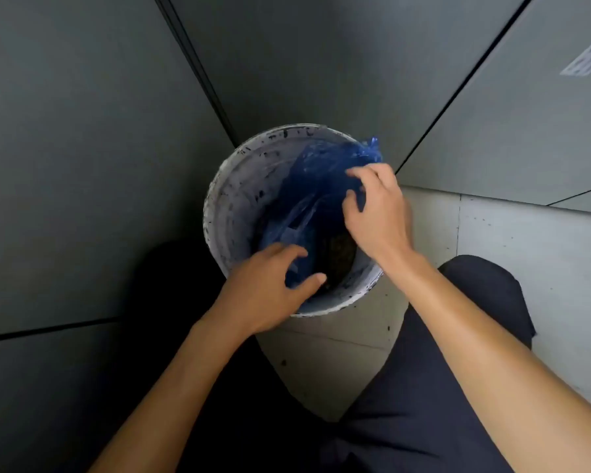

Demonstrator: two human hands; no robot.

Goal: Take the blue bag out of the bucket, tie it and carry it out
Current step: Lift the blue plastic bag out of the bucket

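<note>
A white paint-stained bucket point(231, 206) stands on the floor in a corner between grey panels. A translucent blue bag point(316, 179) lies inside it, one corner draped over the far right rim; dark waste shows at the bottom. My left hand point(270, 285) reaches over the near rim, fingers spread, touching the bag's lower edge. My right hand point(377, 209) hovers over the right side of the bucket, fingers curled onto the blue plastic. Whether either hand has a firm grip on the bag is unclear.
Grey wall panels point(82, 148) close in on the left and behind; another panel point(526, 131) stands at the right. Light floor tiles point(526, 250) extend to the right. My dark-trousered legs point(440, 387) flank the bucket.
</note>
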